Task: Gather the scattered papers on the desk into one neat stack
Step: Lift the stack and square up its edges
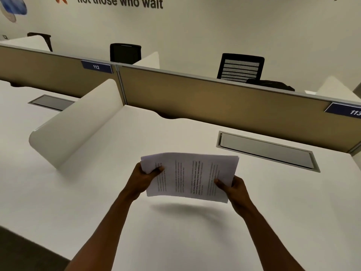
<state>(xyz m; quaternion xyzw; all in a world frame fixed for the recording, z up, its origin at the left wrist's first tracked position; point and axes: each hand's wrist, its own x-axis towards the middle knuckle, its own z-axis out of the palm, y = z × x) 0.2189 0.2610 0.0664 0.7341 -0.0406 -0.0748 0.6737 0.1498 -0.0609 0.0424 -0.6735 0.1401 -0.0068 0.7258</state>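
Observation:
A stack of printed white papers (190,176) hangs in the air above the white desk (195,231), casting a shadow below it. My left hand (143,178) grips the stack's left edge, thumb on top. My right hand (231,187) grips the right edge near the lower corner, thumb on top too. The sheets lie roughly together, with the edges slightly offset at the upper left corner. No loose papers show elsewhere on the desk.
A curved white side divider (78,126) stands at the left of the desk. A tan partition panel (214,98) closes the back. A grey cable hatch (267,150) is set into the desk at the right rear. Black chairs (241,67) stand beyond the partition.

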